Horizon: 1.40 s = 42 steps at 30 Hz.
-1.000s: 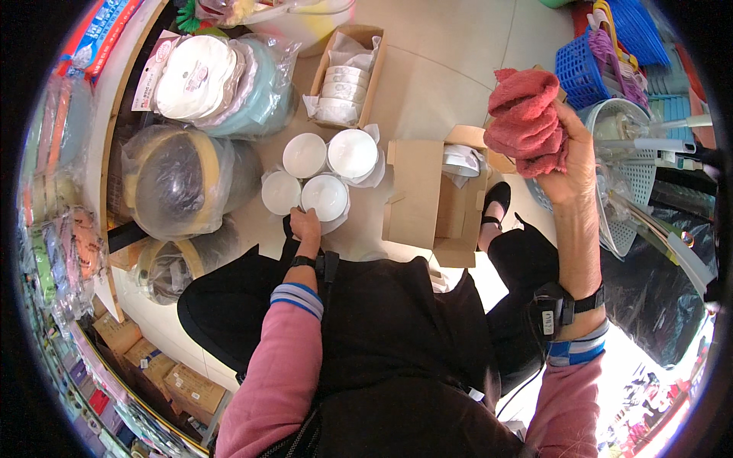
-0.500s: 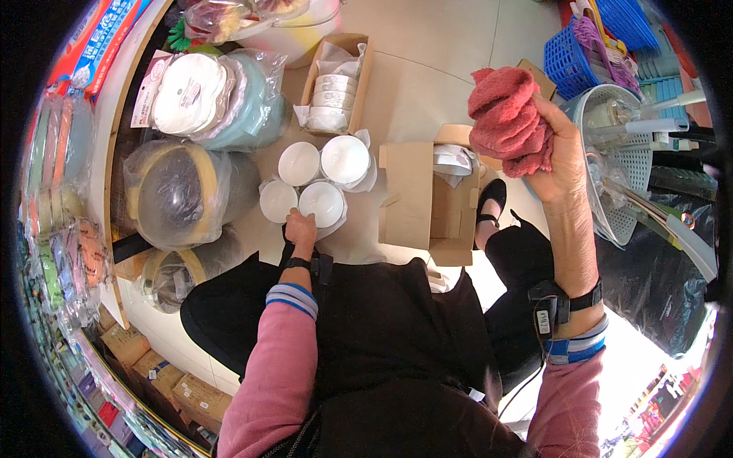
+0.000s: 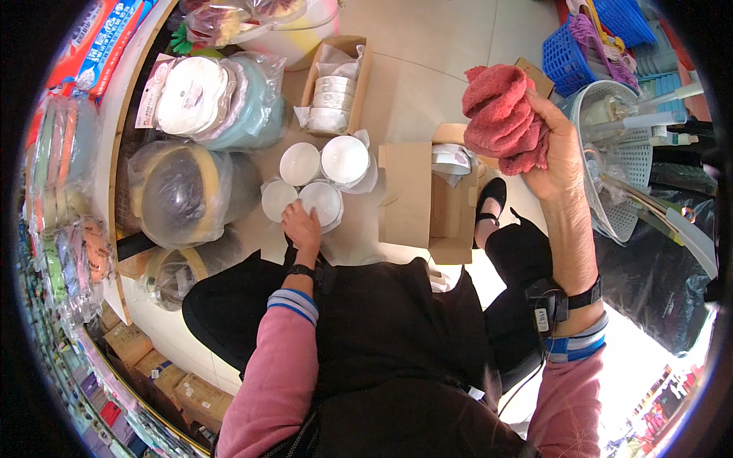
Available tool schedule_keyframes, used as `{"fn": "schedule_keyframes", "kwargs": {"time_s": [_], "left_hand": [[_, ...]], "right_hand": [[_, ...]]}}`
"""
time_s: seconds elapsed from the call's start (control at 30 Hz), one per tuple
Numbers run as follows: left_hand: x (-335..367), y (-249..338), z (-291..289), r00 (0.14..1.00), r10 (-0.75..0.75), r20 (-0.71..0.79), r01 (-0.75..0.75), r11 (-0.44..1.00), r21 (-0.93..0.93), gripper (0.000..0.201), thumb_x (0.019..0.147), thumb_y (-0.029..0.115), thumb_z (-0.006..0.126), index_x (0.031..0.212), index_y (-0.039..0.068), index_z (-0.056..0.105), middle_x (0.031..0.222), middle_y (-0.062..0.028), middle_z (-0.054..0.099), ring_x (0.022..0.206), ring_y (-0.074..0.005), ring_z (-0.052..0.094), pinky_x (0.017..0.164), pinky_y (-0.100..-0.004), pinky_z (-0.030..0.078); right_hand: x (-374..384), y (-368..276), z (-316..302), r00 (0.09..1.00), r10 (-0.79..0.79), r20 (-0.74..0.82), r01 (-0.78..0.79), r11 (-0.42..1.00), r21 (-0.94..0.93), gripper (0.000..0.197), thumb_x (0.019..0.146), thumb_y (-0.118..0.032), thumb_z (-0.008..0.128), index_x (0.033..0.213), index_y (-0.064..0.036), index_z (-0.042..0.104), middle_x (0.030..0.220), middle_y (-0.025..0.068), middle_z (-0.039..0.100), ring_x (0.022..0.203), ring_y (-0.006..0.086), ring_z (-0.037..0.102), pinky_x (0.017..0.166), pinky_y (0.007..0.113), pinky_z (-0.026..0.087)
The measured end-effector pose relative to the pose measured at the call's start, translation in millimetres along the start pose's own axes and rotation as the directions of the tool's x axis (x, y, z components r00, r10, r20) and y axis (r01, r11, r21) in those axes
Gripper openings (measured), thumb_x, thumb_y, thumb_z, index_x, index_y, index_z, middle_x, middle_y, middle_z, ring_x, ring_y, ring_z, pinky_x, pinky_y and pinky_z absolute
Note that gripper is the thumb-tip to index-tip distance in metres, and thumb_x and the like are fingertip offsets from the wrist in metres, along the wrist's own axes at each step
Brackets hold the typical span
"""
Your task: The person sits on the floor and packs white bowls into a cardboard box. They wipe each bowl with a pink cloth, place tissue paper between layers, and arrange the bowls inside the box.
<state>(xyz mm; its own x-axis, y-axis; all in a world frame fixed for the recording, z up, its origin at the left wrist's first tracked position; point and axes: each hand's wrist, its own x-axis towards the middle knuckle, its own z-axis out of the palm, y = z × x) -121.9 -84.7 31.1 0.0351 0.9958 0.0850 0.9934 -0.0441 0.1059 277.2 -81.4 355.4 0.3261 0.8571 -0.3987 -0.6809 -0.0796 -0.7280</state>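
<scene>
Four-square on the floor stands a group of white bowls: a back right bowl [image 3: 344,158], a back left bowl [image 3: 299,162], a front left bowl [image 3: 279,200] and a front right bowl [image 3: 321,201]. My left hand [image 3: 302,229] has its fingers closed over the near left rim of the front right bowl. Part of that rim is hidden beneath the fingers. Raised at the right, my right hand [image 3: 556,156] grips a bunched red cloth [image 3: 504,118]. White wrapping shows beneath the back right bowl.
An open cardboard box [image 3: 452,217] stands right of the bowls, with a patterned bowl [image 3: 451,159] inside. Behind them, a narrow box [image 3: 365,84] holds several stacked bowls. Bagged goods [image 3: 183,191] line the left shelf. A white perforated basket [image 3: 611,206] stands at right.
My left hand has moved up and slightly right, its fingers coming farther over the front right bowl's rim. The red cloth has shifted slightly left in my right hand.
</scene>
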Motion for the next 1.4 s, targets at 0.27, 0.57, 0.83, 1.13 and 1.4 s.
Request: {"fn": "schedule_keyframes", "kwargs": {"time_s": [0.27, 0.57, 0.83, 1.13, 1.4], "left_hand": [[-7.8, 24.6, 0.4, 0.85, 0.379, 0.365, -0.394, 0.918, -0.035, 0.019, 0.075, 0.019, 0.065, 0.091, 0.009, 0.062, 0.087, -0.0099, 0.063, 0.091, -0.0281, 0.059, 0.082, -0.0435, 0.039], [-15.3, 15.8, 10.0, 0.834, 0.435, 0.34, -0.45, 0.892, -0.038, 0.011, 0.072, 0.016, 0.061, 0.076, 0.007, 0.065, 0.085, -0.0105, 0.066, 0.085, -0.0264, 0.06, 0.079, -0.0423, 0.041], [-16.1, 13.1, 16.5, 0.831, 0.465, 0.307, -0.476, 0.879, -0.043, 0.017, 0.075, 0.015, 0.06, 0.09, 0.008, 0.062, 0.08, -0.0088, 0.062, 0.085, -0.0265, 0.06, 0.077, -0.0414, 0.041], [-1.3, 2.7, 15.9, 0.825, 0.47, 0.315, -0.406, 0.879, -0.249, 0.019, 0.076, 0.021, 0.064, 0.069, 0.004, 0.062, 0.08, -0.0128, 0.061, 0.084, -0.0318, 0.06, 0.07, -0.0443, 0.046], [31.2, 4.1, -12.2, 0.787, 0.204, 0.582, 0.269, 0.736, -0.621, 0.027, 0.081, 0.022, 0.066, 0.089, -0.004, 0.066, 0.079, -0.0077, 0.066, 0.072, -0.0166, 0.061, 0.061, -0.0324, 0.047]], "right_hand": [[-0.4, -0.9, -1.6, 1.0, 0.002, 0.013, -0.001, 1.0, -0.017, 0.024, 0.091, -0.021, 0.057, 0.107, -0.0025, 0.058, 0.104, 0.006, 0.062, 0.098, 0.0162, 0.059, 0.088, 0.032, 0.045], [2.8, -0.6, -2.4, 1.0, -0.001, 0.013, 0.001, 1.0, -0.024, 0.024, 0.091, -0.021, 0.057, 0.107, -0.0027, 0.057, 0.103, 0.0056, 0.062, 0.097, 0.0152, 0.058, 0.087, 0.031, 0.045], [1.9, -1.2, 1.8, 1.0, -0.008, 0.018, 0.008, 1.0, -0.005, 0.026, 0.091, -0.02, 0.057, 0.108, -0.0007, 0.057, 0.104, 0.0073, 0.062, 0.097, 0.017, 0.059, 0.087, 0.032, 0.046], [-2.8, -2.0, 3.9, 0.999, 0.004, 0.04, -0.004, 1.0, 0.01, 0.027, 0.091, -0.019, 0.057, 0.111, 0.0003, 0.056, 0.108, 0.0094, 0.062, 0.1, 0.0189, 0.059, 0.09, 0.034, 0.046], [-4.8, -3.1, 14.4, 0.997, -0.009, 0.072, 0.009, 1.0, 0.013, 0.03, 0.091, -0.017, 0.055, 0.115, 0.0005, 0.054, 0.11, 0.0098, 0.061, 0.101, 0.0193, 0.06, 0.091, 0.034, 0.047]]}}
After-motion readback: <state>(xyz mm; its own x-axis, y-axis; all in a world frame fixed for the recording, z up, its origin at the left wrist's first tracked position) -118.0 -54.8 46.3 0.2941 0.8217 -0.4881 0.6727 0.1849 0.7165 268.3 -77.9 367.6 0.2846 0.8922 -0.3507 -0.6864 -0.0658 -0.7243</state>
